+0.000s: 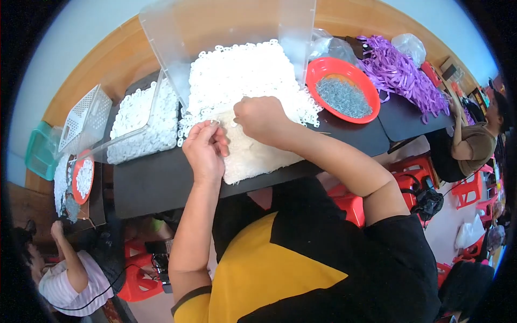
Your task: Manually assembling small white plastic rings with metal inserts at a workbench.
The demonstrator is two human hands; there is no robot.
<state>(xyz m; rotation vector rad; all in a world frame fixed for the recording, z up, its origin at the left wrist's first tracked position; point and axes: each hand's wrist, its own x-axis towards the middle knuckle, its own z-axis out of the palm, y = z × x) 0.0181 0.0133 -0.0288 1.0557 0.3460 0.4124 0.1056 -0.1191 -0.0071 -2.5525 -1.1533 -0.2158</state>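
Note:
My left hand (203, 153) pinches a small white plastic piece (214, 123) between thumb and finger, its other fingers curled loosely. Close beside it, my right hand (264, 119) is closed; whatever its fingertips hold is too small to make out. Both hands are over a cream-coloured fluffy cloth (253, 161) on the dark table (148, 188). Just beyond them spreads a big heap of small white plastic pieces (239, 72), spilling from a clear plastic bin (167, 48) tipped toward me.
To the right stands a red bowl (327, 65) of small grey metal-looking parts, with purple ribbons (396, 70) beyond. A second clear bin (129, 137) of white pieces and a white basket (83, 121) stand left. People sit at far left (75, 280) and far right (474, 142).

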